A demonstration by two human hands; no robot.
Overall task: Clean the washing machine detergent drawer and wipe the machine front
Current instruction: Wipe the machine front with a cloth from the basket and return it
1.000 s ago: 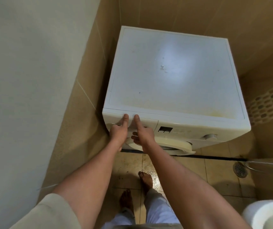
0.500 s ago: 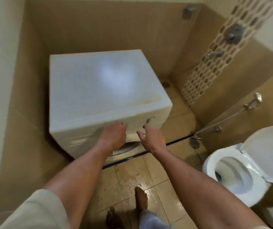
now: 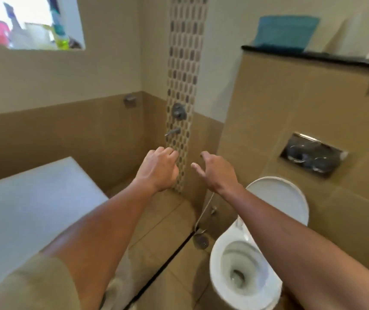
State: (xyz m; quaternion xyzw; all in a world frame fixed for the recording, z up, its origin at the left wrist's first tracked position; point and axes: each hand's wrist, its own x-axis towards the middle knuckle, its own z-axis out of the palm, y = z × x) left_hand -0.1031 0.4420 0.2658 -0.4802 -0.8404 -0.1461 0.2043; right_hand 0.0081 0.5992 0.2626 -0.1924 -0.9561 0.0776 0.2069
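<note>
The white washing machine fills the lower left; only its top shows, and its front and detergent drawer are hidden below my left arm. My left hand hangs in the air right of the machine, fingers curled loosely, holding nothing. My right hand floats beside it with fingers spread, empty. Both hands are in front of the mosaic tile strip, apart from the machine.
An open toilet stands at the lower right with a flush plate above it. Taps sit on the mosaic strip. A teal towel lies on the ledge. Bottles stand on the window sill. A floor drain lies by the toilet.
My view has swung up and to the right, away from the machine front. Both hands left the machine's front panel and now hover in the air, empty.
</note>
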